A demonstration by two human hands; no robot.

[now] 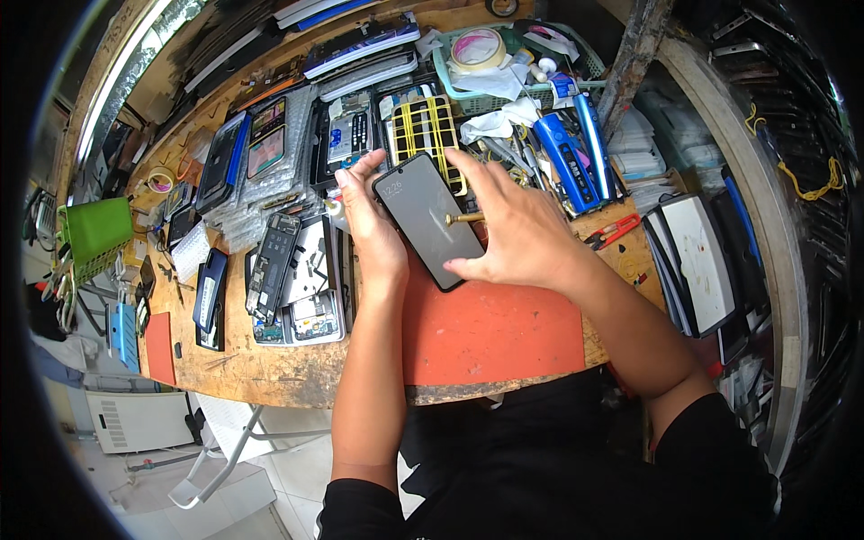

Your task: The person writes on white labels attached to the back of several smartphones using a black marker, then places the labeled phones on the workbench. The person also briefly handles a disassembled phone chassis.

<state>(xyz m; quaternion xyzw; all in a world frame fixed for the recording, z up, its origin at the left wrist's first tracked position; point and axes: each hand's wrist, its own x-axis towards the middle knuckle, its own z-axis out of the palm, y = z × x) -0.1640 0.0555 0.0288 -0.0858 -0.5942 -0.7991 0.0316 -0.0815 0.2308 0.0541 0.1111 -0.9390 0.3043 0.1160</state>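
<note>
A dark smartphone (428, 221), its screen lit with a clock in the upper corner, is tilted between my hands above an orange-red mat (495, 337). My left hand (371, 220) supports its left edge against the palm, fingers pointing away from me. On the other side, my right hand (517, 220) spans the phone, its thumb at the lower edge and forefinger by the upper right edge. A slim brass-coloured tool (466, 218) with a round end sticks out from the right palm across the screen; its other end is hidden.
Opened phones (274, 270) and a white tablet shell lie left of the mat. Behind are a yellow-banded rack (423, 130), a blue handheld tool (567, 162) and a green basket (515, 94). Red-handled pliers (614, 231) rest at right. The wooden bench edge (315, 387) curves nearest me.
</note>
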